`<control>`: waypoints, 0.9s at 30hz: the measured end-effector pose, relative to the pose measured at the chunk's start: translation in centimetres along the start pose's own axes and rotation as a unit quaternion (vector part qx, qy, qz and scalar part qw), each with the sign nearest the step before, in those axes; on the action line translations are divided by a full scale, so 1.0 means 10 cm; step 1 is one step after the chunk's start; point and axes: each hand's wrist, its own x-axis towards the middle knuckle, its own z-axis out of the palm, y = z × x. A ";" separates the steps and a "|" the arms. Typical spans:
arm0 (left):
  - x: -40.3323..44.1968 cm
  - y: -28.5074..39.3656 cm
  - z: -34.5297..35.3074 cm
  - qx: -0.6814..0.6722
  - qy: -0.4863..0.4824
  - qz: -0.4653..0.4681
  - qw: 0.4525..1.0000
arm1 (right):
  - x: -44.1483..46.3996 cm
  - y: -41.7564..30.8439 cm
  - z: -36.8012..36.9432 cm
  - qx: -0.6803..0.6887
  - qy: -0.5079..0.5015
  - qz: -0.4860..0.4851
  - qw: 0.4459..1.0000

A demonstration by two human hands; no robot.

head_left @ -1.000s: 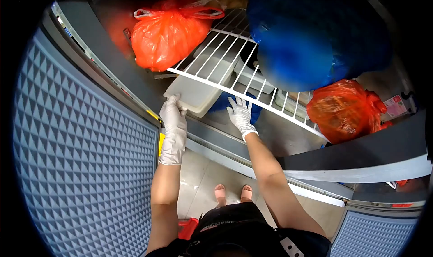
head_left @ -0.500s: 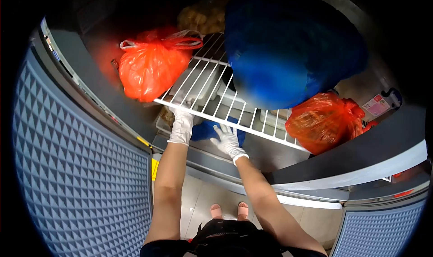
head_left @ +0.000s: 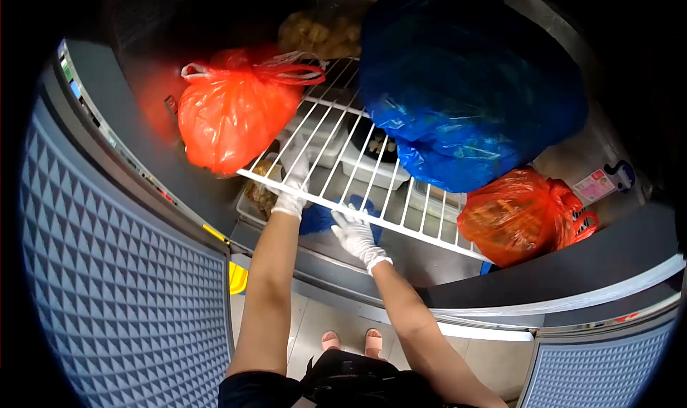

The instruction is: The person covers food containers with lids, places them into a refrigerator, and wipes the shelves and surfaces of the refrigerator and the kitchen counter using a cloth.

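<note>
My left hand, in a white glove, reaches in under the white wire shelf. Its outstretched fingers show partly through the wires, near the pale containers below. My right hand, also gloved, is just beneath the shelf's front bar with its fingers apart. It lies over a crumpled blue plastic piece on the metal floor of the fridge; how firmly it touches is unclear. Left of my left hand is a tray with a clear bag of brownish food.
On the shelf sit a red bag, a large blue bag and an orange-red bag. A bag of pale round food is behind. White tubs stand below. Open textured doors flank me.
My left hand has reached deeper under the shelf. The right hand stays by the blue plastic, its fingers a little less spread. My view has shifted slightly.
</note>
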 end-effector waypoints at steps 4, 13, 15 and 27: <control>-0.81 -0.02 -0.39 0.493 -0.089 0.252 0.828 | 0.05 0.08 -0.04 0.037 0.254 0.001 0.967; -1.22 -0.26 -0.97 0.728 -0.135 0.268 0.616 | 0.45 0.16 -0.14 0.055 0.235 0.070 0.968; -1.25 -0.21 -0.97 0.710 -0.085 0.312 0.626 | 0.74 0.14 -0.22 0.345 0.299 0.049 0.888; -1.39 -0.28 -0.87 0.823 -0.033 0.270 0.500 | 1.09 -0.10 -0.17 0.058 0.051 -0.129 0.989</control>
